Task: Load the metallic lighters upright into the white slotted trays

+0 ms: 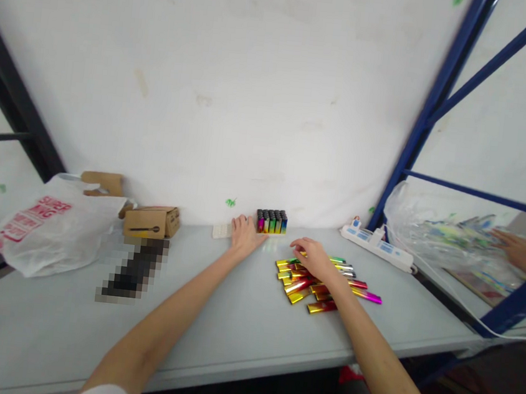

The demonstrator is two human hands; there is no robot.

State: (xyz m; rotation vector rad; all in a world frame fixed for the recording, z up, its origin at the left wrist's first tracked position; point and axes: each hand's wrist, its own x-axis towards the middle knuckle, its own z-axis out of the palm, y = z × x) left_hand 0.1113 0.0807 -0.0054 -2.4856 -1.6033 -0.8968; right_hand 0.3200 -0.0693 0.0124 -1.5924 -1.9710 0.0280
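Note:
My left hand point(242, 239) rests at the back of the table by a pale, flat tray point(222, 231), its fingers bent and its thumb spread to the right. Just right of it stands a block of several colourful lighters point(271, 222) with black tops, upright in rows. My right hand point(313, 257) hovers at the upper left of a loose pile of shiny metallic strips point(298, 287) in gold, red, green and magenta. Its fingers are loosely curved and apart, with nothing visible between them. My right forearm hides part of the pile.
At the left are a white plastic bag point(59, 232), a cardboard box point(152, 222) and a pixelated dark patch point(135, 274). A white power strip point(380, 248) lies at the back right beside a blue frame point(420, 132). Beyond it, another person's hand point(520, 249) is among clear plastic bags.

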